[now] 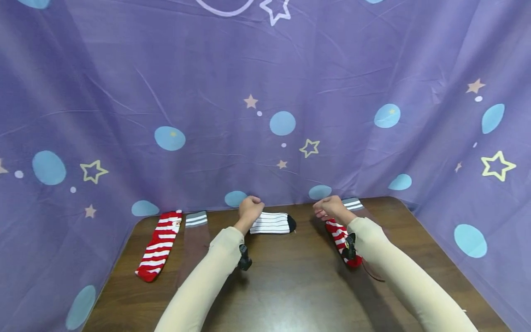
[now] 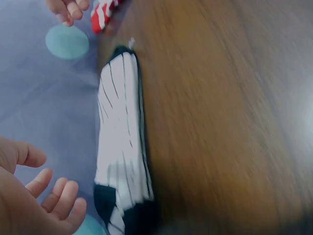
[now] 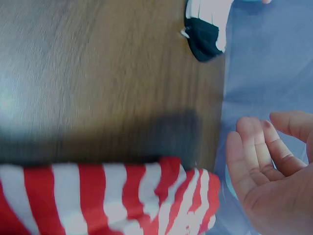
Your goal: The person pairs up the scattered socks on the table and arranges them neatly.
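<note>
A white sock [image 1: 269,223] with thin dark stripes and a black end lies crosswise at the table's back. My left hand [image 1: 250,213] hovers by its left end; in the left wrist view that hand [image 2: 41,196] is loosely curled, holding nothing, beside the striped sock [image 2: 120,122]. My right hand [image 1: 330,207] is above the far end of a red-and-white striped sock [image 1: 338,233], partly hidden by the wrist. Relaxed, empty fingers show on the right hand [image 3: 274,166] in the right wrist view, near the red-and-white sock [image 3: 112,196].
Another red-and-white striped sock [image 1: 159,244] lies at the left, next to a brown sock [image 1: 195,244] with a grey striped cuff. A similar striped cuff [image 1: 352,204] shows behind the right forearm. A purple curtain [image 1: 232,92] borders the wooden table [image 1: 286,286].
</note>
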Tool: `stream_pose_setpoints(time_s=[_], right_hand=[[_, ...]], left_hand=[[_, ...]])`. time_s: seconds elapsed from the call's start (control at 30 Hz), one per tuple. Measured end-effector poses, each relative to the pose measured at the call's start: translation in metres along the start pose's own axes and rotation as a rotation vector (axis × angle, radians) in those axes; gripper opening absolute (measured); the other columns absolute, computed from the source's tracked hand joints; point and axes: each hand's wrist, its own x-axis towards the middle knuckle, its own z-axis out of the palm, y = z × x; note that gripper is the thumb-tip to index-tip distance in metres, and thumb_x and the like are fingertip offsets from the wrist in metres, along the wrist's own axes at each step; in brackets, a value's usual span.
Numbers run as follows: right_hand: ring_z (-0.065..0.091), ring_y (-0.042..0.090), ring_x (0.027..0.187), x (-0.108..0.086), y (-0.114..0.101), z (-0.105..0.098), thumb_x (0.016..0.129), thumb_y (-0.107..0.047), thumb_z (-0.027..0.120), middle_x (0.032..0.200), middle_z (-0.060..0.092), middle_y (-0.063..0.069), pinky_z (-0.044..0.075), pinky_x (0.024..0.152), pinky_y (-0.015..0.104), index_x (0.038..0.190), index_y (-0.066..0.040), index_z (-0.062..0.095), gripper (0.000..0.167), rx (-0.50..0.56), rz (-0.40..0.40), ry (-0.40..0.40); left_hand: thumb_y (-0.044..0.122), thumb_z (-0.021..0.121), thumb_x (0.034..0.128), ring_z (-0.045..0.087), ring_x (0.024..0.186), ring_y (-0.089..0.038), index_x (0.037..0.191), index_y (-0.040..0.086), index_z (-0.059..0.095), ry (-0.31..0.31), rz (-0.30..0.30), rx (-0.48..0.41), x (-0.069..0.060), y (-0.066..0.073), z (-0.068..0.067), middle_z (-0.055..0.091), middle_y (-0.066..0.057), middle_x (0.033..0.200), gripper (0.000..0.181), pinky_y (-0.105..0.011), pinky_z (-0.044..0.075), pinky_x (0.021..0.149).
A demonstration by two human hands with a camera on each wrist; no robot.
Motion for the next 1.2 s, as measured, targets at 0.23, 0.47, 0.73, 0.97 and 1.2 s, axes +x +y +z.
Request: stream_pose_setpoints(time_s=[0.23, 0.47, 0.73, 0.97, 1.2], right_hand=[[0.07, 0.012, 0.066, -0.005, -0.001, -0.022, 0.094, -0.004, 0.06, 0.081, 0.075, 0.009, 0.065, 0.073, 0.038, 0.115, 0.015, 0.067, 0.029, -0.018, 0.021, 0.021], [0.071, 0.013, 0.067, -0.015, 0.008, -0.035, 0.091, -0.002, 0.061, 0.081, 0.075, 0.009, 0.064, 0.07, 0.037, 0.11, 0.014, 0.068, 0.026, -0.1, 0.022, 0.061], [0.068, 0.016, 0.072, -0.02, 0.011, -0.047, 0.095, -0.006, 0.066, 0.096, 0.073, 0.019, 0.058, 0.059, 0.029, 0.107, 0.01, 0.07, 0.02, -0.23, -0.091, 0.094], [0.057, 0.006, 0.061, -0.011, 0.003, -0.057, 0.093, -0.004, 0.069, 0.073, 0.068, 0.004, 0.05, 0.055, 0.022, 0.101, 0.009, 0.072, 0.016, -0.388, -0.177, 0.106], [0.064, 0.019, 0.077, 0.001, -0.001, -0.062, 0.089, -0.004, 0.073, 0.091, 0.075, 0.017, 0.051, 0.066, 0.027, 0.095, 0.004, 0.075, 0.01, -0.625, -0.277, 0.096]], left_hand=[[0.013, 0.064, 0.0883, 0.069, 0.098, -0.03, 0.109, 0.001, 0.072, -0.115, -0.06, -0.167, -0.001, 0.025, 0.026, 0.073, -0.011, 0.096, 0.025, -0.028, 0.054, 0.079], [0.004, 0.055, 0.09, 0.067, 0.077, -0.016, 0.118, -0.003, 0.065, -0.34, -0.208, -0.438, -0.003, 0.045, 0.061, 0.072, -0.011, 0.091, 0.03, -0.041, 0.06, 0.09], [0.006, 0.054, 0.0901, 0.068, 0.073, -0.016, 0.104, 0.001, 0.064, -0.508, -0.288, -0.423, -0.026, 0.064, 0.094, 0.072, -0.011, 0.088, 0.018, -0.038, 0.062, 0.088], [0.007, 0.056, 0.0899, 0.068, 0.067, -0.015, 0.093, 0.003, 0.061, -0.568, -0.334, -0.406, -0.048, 0.069, 0.117, 0.075, -0.018, 0.095, 0.008, -0.033, 0.064, 0.079], [0.006, 0.057, 0.0892, 0.076, 0.086, -0.026, 0.103, -0.004, 0.063, -0.572, -0.359, -0.361, -0.064, 0.067, 0.133, 0.074, -0.025, 0.11, 0.018, -0.034, 0.064, 0.079]])
